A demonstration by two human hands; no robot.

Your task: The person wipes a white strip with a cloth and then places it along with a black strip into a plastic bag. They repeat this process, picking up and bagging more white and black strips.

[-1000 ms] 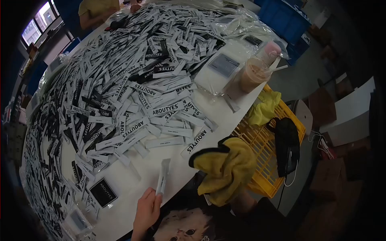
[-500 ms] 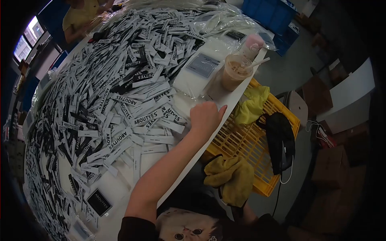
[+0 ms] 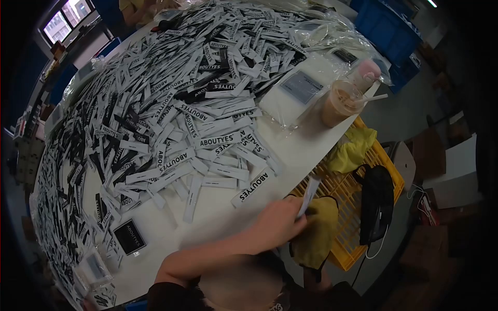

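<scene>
My left hand is bare and closed, with a narrow white label strip pinched at its fingers and pointing up. Beside it, past the table edge, is my right hand in a yellow-brown work glove. The left hand partly covers that glove, so its finger position is hidden. A white strip printed ABOUTYES lies alone on the table just left of my left hand. Beyond it spreads a large heap of white and black label strips, many with the same print.
A drink cup with a straw and a pink-topped bottle stand by the table edge. Bagged white packs lie near them. Below is a yellow crate bearing a yellow cloth and black pouch. Another person sits opposite.
My left hand has come back from over the table to beside the gloved right hand, and a white label strip now shows in it. The view has shifted, uncovering the lone ABOUTYES strip.
</scene>
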